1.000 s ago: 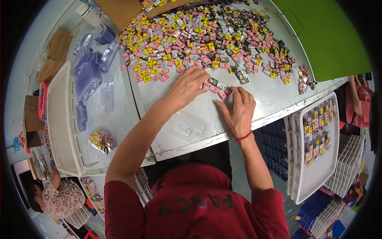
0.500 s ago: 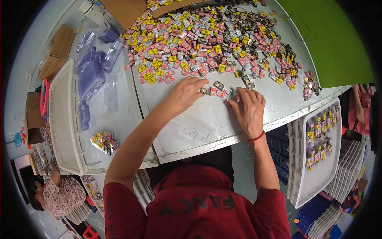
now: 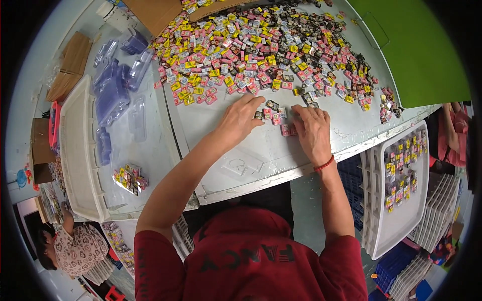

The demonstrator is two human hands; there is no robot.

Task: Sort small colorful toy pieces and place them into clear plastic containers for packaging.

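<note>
On the white tabletop, a small group of little boxes lies between my hands: a black box (image 3: 272,105), a pink box (image 3: 276,119) and a few others. My left hand (image 3: 240,119) rests at the group's left side, thumb and fingers apart, close around another black box (image 3: 258,115). To the right, my right hand (image 3: 315,129) has its fingers spread and bent, the thumb beside a pair of pink boxes (image 3: 286,130). Part of that pair is hidden by the thumb. A clear plastic tray (image 3: 244,164) lies flat nearer to me.
A big heap of pink, yellow and black boxes (image 3: 251,45) covers the far table. Purple-tinted plastic trays (image 3: 113,95) and a filled pack (image 3: 129,179) lie left, beside a white crate (image 3: 80,150). A white tray of packs (image 3: 401,200) stands right. A person (image 3: 80,246) is at lower left.
The pink boxes at my right hand now lie flat on the table, and its fingers have opened from them. Boxes in the middle group have shifted slightly. My left hand stays nearly in place.
</note>
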